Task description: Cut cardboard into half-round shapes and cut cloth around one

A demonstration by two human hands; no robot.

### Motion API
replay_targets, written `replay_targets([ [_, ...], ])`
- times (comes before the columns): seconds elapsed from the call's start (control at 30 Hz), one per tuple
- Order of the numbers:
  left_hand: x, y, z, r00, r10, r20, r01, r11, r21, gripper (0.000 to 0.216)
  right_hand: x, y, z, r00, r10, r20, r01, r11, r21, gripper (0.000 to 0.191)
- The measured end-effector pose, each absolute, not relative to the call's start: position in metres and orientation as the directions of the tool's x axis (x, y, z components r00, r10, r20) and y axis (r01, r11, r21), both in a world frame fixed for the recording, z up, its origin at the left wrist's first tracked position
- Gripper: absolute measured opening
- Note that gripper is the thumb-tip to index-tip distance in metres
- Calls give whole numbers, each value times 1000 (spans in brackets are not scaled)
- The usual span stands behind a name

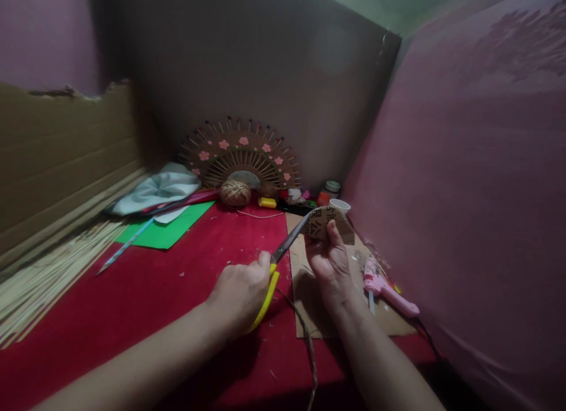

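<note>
My left hand point(241, 290) is closed around the yellow handles of a pair of scissors point(287, 245), whose blades point up and to the right. The blade tips meet the left edge of a small piece of cardboard point(322, 223) with dark printed characters. My right hand point(329, 260) pinches that piece from below, its thumb on the printed face. Under the right hand lies a flat brown cardboard sheet point(307, 305) on the red cloth point(212, 246). A strand of brown twine point(307, 334) runs between my forearms.
A pink glue gun point(389, 293) lies right on the sheet. At the back are a decorated fan point(243, 142), a twine ball point(235, 193) and a white cup point(339, 206). Leftward lie thin sticks point(57, 275), green paper point(177, 228) and a pencil point(126, 246). A pink wall point(469, 181) rises right.
</note>
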State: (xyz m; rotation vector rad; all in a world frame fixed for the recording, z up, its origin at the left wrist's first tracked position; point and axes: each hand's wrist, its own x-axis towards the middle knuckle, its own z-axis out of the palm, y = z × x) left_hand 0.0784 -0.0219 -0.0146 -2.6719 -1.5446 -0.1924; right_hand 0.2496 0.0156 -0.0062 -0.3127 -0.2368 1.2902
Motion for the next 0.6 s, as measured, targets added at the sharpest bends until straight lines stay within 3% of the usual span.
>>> replay_targets([
  [0.13,73,-16,-18,479,861,172,859,-500,111,21,252,13,-6,193,980,39,-919,195,-342,16],
  [0.3,66,-4,-24,361,845,394,794,-500,346,30,258,11,-10,101,991,88,-924,127,-362,11],
  [0.43,65,-2,-23,371,818,440,751,-543,377,34,260,11,-13,105,986,126,-912,146,-384,13],
  [0.6,65,-2,-23,401,788,468,752,-574,323,38,253,8,-11,101,981,163,-862,168,-478,20],
])
